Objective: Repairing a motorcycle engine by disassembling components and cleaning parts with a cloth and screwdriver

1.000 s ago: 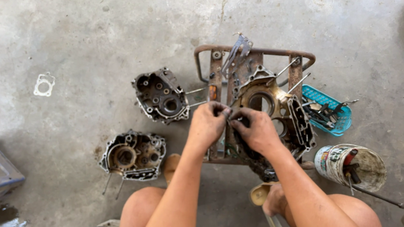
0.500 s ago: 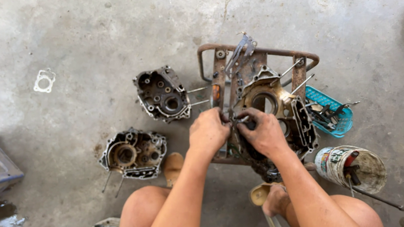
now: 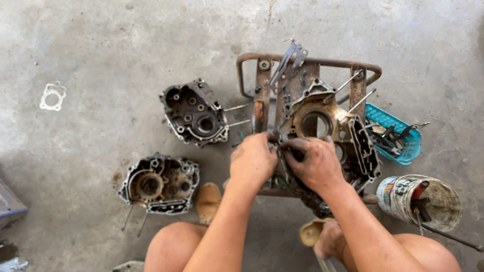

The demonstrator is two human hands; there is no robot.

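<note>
Risk: both hands, left hand (image 3: 253,160) and right hand (image 3: 315,164), fingers clamped on greasy engine case (image 3: 324,133); may slip off rusty stand (image 3: 262,83).

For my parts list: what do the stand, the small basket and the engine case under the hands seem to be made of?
Stand: likely steel, brown with rust on its bars. Basket: looks like plastic, bright teal with an open mesh. Engine case: probably cast aluminium, dull grey, grimy, with cast ribs and bolt holes.
</note>
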